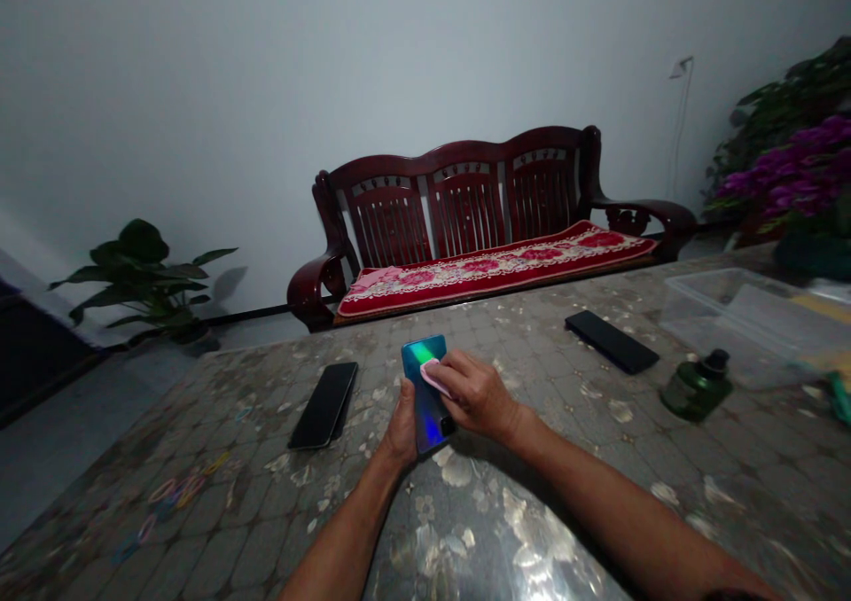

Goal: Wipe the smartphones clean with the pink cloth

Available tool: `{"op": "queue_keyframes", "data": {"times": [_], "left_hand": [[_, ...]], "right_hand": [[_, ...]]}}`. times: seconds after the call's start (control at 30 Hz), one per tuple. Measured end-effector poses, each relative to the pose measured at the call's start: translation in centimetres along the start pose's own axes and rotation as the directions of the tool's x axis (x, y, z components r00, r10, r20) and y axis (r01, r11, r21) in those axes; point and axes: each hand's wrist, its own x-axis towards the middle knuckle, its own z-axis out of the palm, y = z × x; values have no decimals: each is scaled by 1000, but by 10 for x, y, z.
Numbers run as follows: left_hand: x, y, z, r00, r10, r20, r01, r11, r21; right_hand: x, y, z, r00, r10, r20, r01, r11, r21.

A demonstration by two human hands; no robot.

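So, we've got blue phone (426,413) gripped in our left hand (400,428), over patterned table (266,503). Our right hand (477,394) pinches pink pad (434,376) against phone's shiny back. Black phone (324,406) lies off left, dark slab (612,341) off right, green bottle (695,390) beside clear bin (737,353).

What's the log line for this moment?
left hand: holds blue phone | right hand: holds pink pad against it | table: black phone left, green bottle right

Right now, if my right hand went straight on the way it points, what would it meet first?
Your right hand, past the pink pad it holds, would probably meet the blue phone; depth there is unclear.
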Motion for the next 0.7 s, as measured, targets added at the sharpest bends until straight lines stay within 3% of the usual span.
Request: {"op": "queue_keyframes", "data": {"times": [0.17,0.5,0.7], "left_hand": [[-1,6,-3,999,-40,-1,40,999,13],[-3,3,7,999,15,36,-17,998,59],[-2,14,1,999,21,-35,-20,999,31]], "right_hand": [[-5,-5,7,990,-97,104,99,995,-14],[4,13,-10,987,118,-113,-116,993,21],[-7,2,4,995,-3,101,4,1000,-7]]}}
